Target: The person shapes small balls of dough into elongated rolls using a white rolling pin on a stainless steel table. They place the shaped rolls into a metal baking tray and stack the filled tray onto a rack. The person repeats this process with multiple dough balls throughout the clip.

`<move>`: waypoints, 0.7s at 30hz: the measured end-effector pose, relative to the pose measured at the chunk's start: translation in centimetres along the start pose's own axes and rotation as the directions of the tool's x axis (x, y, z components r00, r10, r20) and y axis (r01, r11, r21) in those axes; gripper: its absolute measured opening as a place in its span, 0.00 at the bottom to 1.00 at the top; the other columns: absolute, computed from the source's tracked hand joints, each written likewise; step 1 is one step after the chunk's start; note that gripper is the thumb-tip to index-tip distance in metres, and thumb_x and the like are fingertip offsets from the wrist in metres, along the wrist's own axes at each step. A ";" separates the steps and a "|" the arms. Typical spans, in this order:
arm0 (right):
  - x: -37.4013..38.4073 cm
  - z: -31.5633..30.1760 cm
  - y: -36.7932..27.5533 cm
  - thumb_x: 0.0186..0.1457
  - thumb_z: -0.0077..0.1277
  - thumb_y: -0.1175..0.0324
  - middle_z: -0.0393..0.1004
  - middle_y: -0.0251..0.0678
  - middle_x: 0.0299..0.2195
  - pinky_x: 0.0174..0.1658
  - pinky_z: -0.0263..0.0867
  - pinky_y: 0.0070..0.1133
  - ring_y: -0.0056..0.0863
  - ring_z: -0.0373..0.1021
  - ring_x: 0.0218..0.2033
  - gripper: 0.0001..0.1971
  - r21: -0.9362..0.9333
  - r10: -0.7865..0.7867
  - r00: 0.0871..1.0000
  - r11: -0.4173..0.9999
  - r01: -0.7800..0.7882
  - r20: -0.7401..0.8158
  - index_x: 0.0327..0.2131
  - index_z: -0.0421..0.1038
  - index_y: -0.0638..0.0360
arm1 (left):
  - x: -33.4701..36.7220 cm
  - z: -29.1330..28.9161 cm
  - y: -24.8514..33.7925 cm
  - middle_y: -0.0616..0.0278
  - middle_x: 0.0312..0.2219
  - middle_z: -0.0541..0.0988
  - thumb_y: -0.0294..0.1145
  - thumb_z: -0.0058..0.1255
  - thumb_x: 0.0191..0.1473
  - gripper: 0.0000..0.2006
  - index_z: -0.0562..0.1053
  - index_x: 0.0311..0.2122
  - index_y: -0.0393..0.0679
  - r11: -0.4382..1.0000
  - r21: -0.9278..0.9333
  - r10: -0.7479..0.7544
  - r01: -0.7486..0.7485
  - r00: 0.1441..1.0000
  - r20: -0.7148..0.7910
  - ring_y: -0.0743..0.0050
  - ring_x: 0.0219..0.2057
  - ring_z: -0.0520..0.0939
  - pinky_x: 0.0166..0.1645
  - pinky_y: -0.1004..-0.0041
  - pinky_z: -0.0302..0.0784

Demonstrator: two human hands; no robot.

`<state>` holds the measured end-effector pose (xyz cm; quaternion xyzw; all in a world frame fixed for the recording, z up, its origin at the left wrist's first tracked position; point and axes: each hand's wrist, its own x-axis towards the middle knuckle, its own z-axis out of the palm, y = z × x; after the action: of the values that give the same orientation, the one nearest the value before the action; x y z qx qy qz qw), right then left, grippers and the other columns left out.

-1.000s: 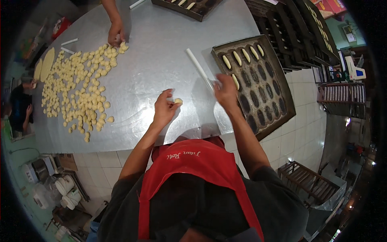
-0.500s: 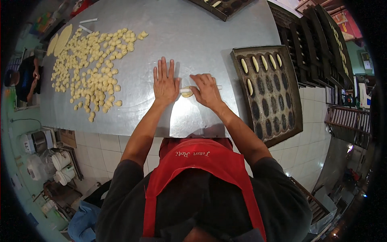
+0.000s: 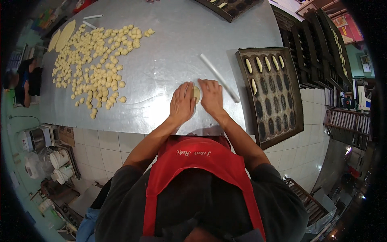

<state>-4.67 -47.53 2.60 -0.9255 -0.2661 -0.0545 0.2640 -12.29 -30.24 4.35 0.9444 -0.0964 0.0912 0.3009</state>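
So the flat bit of dough (image 3: 196,95) is on the metal table (image 3: 161,60) between the left hand (image 3: 183,101) and right hand (image 3: 212,97), fingers held together, can't tell if either's really gripping it, with a white rod (image 3: 219,78) then a dark tray (image 3: 282,136) off right and loads of dough balls (image 3: 96,68) left.

Dough balls (image 3: 96,64) left, tray (image 3: 278,103) right, hands in between.
So yeah, same table (image 3: 173,44): dough piece (image 3: 196,95) near the near edge, between left hand (image 3: 182,103) and right hand (image 3: 211,97), rolling pin (image 3: 219,78) just right of that, then the tray, dough sticks (image 3: 259,64) across its far row, one more at the next row's left end.
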 end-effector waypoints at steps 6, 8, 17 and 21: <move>-7.2 0.1 -2.4 0.57 0.53 0.75 0.74 0.45 0.63 0.62 0.65 0.43 0.46 0.70 0.62 0.28 -0.123 -0.183 0.980 0.974 0.191 0.074 0.62 0.77 0.59 | -6.1 0.5 -1.1 0.38 0.66 0.71 0.30 0.58 0.64 0.31 0.68 0.69 0.29 0.989 0.057 0.125 -0.134 0.982 0.140 0.35 0.67 0.74 0.73 0.52 0.69; -5.5 -0.9 -3.9 0.57 0.54 0.73 0.74 0.46 0.62 0.61 0.65 0.44 0.45 0.71 0.62 0.27 -0.183 -0.033 0.945 0.978 0.097 0.326 0.62 0.78 0.60 | -6.3 0.1 -0.6 0.38 0.62 0.73 0.30 0.58 0.64 0.27 0.71 0.65 0.29 0.993 0.028 0.113 -0.116 0.988 0.101 0.35 0.63 0.76 0.70 0.51 0.72; -2.7 4.8 -7.3 0.71 0.53 0.47 0.49 0.66 0.78 0.77 0.42 0.60 0.69 0.47 0.77 0.43 -0.109 -0.029 0.983 0.993 0.049 0.179 0.76 0.56 0.70 | -4.2 -8.9 -12.1 0.41 0.49 0.81 0.26 0.60 0.60 0.18 0.76 0.55 0.36 0.964 -0.018 -0.260 0.265 0.930 -0.260 0.36 0.51 0.80 0.58 0.46 0.77; -2.4 3.7 -8.7 0.70 0.54 0.48 0.56 0.64 0.74 0.75 0.46 0.60 0.66 0.51 0.76 0.41 -0.274 -0.032 0.983 0.958 0.082 0.182 0.74 0.59 0.69 | -5.6 -15.7 -22.0 0.44 0.52 0.79 0.30 0.61 0.63 0.17 0.77 0.54 0.36 0.838 0.215 -0.386 0.501 0.824 -0.414 0.36 0.55 0.78 0.60 0.46 0.74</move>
<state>-11.34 -40.46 2.81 -0.9466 -0.3046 -0.0177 0.1043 -14.32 -2.72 3.56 0.9435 0.2002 0.2003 0.1718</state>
